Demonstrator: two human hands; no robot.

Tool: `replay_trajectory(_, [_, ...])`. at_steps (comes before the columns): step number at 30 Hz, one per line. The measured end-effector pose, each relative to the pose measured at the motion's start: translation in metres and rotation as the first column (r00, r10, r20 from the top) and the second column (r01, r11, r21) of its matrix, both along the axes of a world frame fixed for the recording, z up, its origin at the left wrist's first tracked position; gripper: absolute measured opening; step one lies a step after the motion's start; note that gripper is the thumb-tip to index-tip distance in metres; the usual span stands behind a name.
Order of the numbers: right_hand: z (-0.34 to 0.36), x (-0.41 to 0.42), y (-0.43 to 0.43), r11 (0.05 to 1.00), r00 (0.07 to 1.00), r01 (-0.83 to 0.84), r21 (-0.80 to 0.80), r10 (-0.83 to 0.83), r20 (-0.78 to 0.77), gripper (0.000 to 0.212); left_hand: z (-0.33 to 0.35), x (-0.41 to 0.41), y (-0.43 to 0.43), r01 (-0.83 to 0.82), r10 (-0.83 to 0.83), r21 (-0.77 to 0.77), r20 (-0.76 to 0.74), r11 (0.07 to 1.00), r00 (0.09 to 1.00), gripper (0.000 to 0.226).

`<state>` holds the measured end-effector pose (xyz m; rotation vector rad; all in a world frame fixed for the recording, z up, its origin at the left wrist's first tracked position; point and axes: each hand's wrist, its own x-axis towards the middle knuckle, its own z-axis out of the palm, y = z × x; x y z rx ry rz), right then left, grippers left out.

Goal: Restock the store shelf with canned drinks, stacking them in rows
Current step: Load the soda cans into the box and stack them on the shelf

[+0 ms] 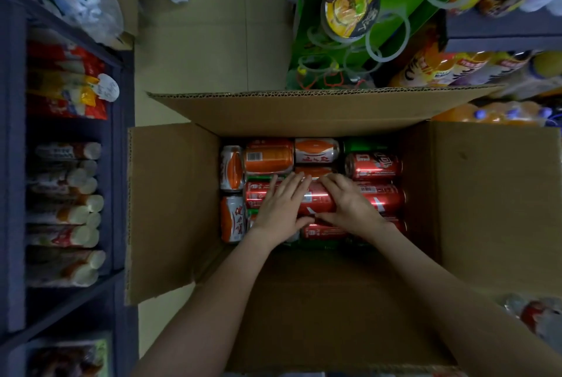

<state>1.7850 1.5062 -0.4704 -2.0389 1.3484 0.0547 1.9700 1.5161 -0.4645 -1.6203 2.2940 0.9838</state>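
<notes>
— Beige floor tiles [213, 42] of a shop aisle, with a cardboard box [486, 194] standing open in the middle of them. What comes first at the near side of the box?

— Two bare forearms reaching in over the near wall. That half of the box is in deep shadow. The cans all lie in its far half.

— And the hands?

— They are side by side at the middle of the box, with the thumbs almost touching. The left hand [282, 209] and the right hand [349, 208] both hold one red can [316, 202], which lies on its side on top of the other cans. The fingers drape over its far side and the thumbs press against its near side. The left hand covers the can's left end and the right hand its right end. Only the can's middle shows between them.

— What lies round that can?

— More red cans [372, 165] on their sides, some under it and some toward the box's right wall. Two orange-and-white cans [232, 168] lie along the left wall. At the far wall there is an orange can [269, 159] and a green can [362, 145], the green one mostly in shadow.

— And outside the box?

— Left of the box stands a dark blue shelf [121, 133] stocked with packets. Beyond the far flap is a green rack [307, 27] holding noodle bowls [349, 12]. Past the box's far right corner are orange drink bottles [450, 69].
</notes>
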Motion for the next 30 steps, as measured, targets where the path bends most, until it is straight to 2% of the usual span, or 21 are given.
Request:
replay_trajectory(3, [-0.006,0.000,-0.014,0.981,0.984,0.179,0.080,-0.176,-0.035,0.079,-0.002,0.014,-0.009,-0.175,0.178,0.048,-0.061,0.983,0.982,0.069])
replay_trajectory(5, [-0.012,-0.003,-0.028,0.951,0.957,0.284,0.125,-0.273,-0.102,0.080,-0.012,0.029,-0.017,-0.311,0.312,0.035,-0.018,0.950,0.950,0.058])
replay_trajectory(6, [-0.015,-0.002,-0.035,0.949,0.954,0.289,0.125,-0.274,-0.124,0.080,-0.019,0.037,-0.021,-0.332,0.332,0.001,0.042,0.943,0.942,0.062])
replay_trajectory(9, [-0.027,0.004,-0.053,0.977,0.963,0.186,0.104,-0.160,-0.218,0.079,-0.036,0.051,-0.035,-0.236,0.238,-0.037,0.209,0.971,0.948,0.083])
replay_trajectory(13, [-0.041,0.011,-0.063,0.990,0.929,0.102,0.095,-0.060,-0.366,0.074,-0.037,0.055,-0.055,-0.193,0.218,-0.116,0.283,0.974,0.934,0.075])
replay_trajectory(15, [-0.039,0.018,-0.057,0.997,0.922,0.062,0.037,-0.043,-0.385,0.075,-0.037,0.056,-0.061,-0.157,0.180,-0.094,0.325,0.983,0.929,0.071])
replay_trajectory(18, [-0.022,0.040,-0.030,1.000,0.938,0.003,0.012,0.001,-0.348,0.080,-0.037,0.054,-0.064,-0.222,0.218,-0.022,0.300,0.975,0.929,0.072])
replay_trajectory(21, [-0.012,0.063,0.010,0.996,0.974,-0.084,0.006,0.084,-0.211,0.077,-0.034,0.051,-0.058,-0.296,0.285,-0.016,0.335,0.955,0.898,0.071])
replay_trajectory(24, [-0.018,0.076,0.042,0.985,0.958,-0.170,0.029,0.173,-0.231,0.074,-0.028,0.066,-0.035,-0.464,0.417,0.043,0.373,0.885,0.829,0.071])
replay_trajectory(28, [-0.031,0.076,0.052,0.976,0.962,-0.198,0.092,0.212,-0.174,0.054,-0.017,0.081,-0.014,-0.610,0.543,0.090,0.368,0.787,0.754,0.068])
replay_trajectory(30, [-0.036,0.071,0.056,0.949,0.927,-0.302,0.093,0.315,-0.201,0.063,-0.008,0.076,-0.012,-0.677,0.611,0.098,0.352,0.729,0.709,0.071])
